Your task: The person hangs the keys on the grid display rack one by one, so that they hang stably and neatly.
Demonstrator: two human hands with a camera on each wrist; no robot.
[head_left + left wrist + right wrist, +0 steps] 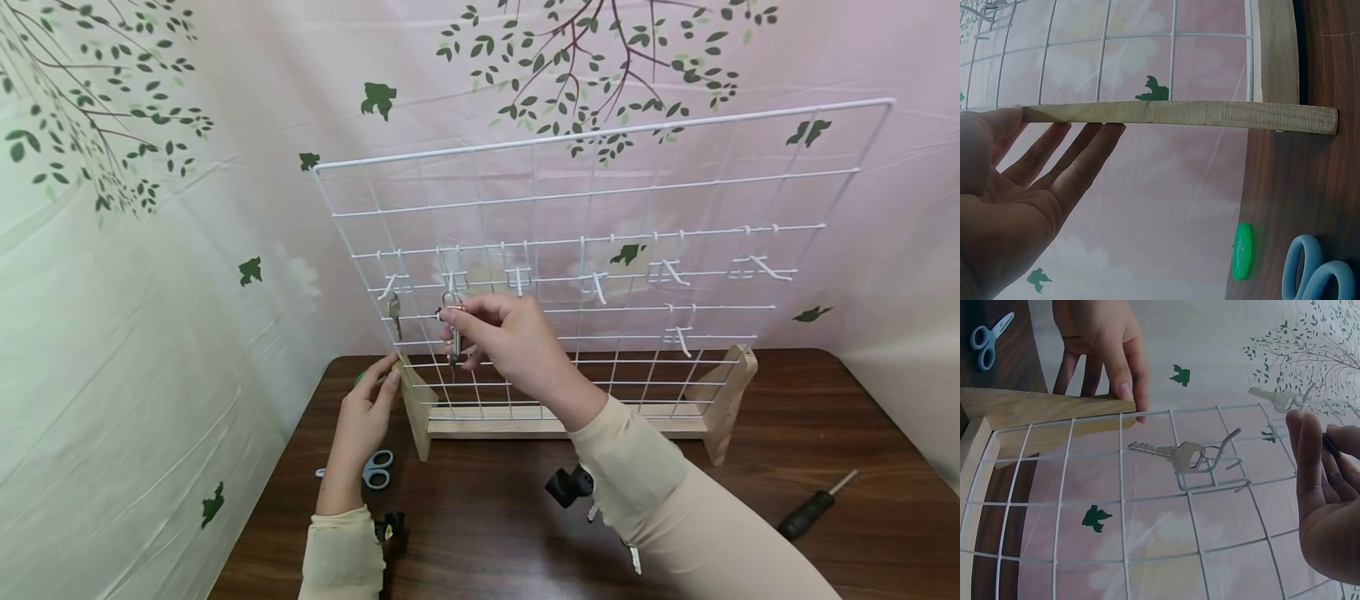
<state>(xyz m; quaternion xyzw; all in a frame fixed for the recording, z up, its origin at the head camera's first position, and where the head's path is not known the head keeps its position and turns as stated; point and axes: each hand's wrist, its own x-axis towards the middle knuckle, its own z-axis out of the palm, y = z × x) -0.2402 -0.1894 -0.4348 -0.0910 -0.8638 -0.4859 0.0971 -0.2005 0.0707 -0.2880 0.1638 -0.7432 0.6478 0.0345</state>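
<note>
My right hand (521,342) pinches a key (455,343) with a ring between thumb and fingers, in front of the white wire grid (592,197). In the right wrist view this key (1280,399) points away from the fingertips, close to a hook. Another key (1186,456) hangs by its ring on the hook nearest the grid's side edge. My left hand (365,408) rests with fairly straight fingers against the upper end of the grid's left wooden foot (1185,114); its fingertips touch the outer face.
Several empty white hooks (597,287) sit across the grid. On the dark table lie blue-handled scissors (378,469), a green ring-shaped thing (1242,251), a screwdriver (813,508) at right, and loose keys (634,558) beside a black object (567,486) under the right forearm.
</note>
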